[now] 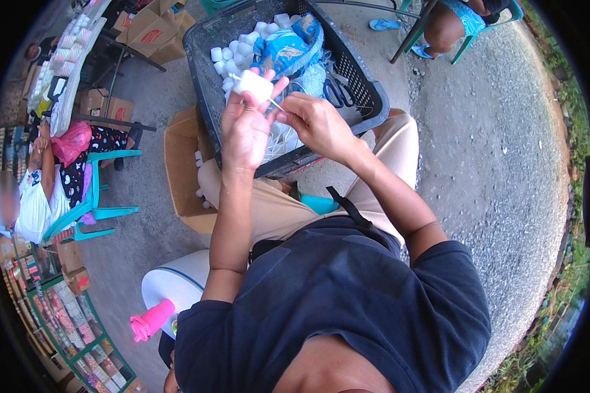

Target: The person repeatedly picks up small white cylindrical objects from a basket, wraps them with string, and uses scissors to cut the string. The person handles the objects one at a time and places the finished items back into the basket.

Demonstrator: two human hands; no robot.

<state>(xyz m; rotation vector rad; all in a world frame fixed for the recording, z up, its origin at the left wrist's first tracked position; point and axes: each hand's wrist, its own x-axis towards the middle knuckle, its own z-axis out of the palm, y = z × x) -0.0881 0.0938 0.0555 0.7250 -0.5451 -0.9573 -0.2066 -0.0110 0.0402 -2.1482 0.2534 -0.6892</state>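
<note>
My left hand [244, 128] holds a small white candle-like cylinder [255, 84] up over a black plastic basket [367, 98] on my lap. My right hand [318, 124] pinches a thin white string or wick [276, 105] that runs to the cylinder. Inside the basket lie several more white cylinders [233, 54], a blue patterned cloth [288, 49], a bundle of white strings and a pair of scissors [337, 92].
An open cardboard box [180, 170] with a few white cylinders stands at my left knee. A seated person [29, 203] on a teal chair is far left beside a loaded table [69, 62]. Another person's legs [452, 26] show top right. A pink bottle [152, 319] stands lower left.
</note>
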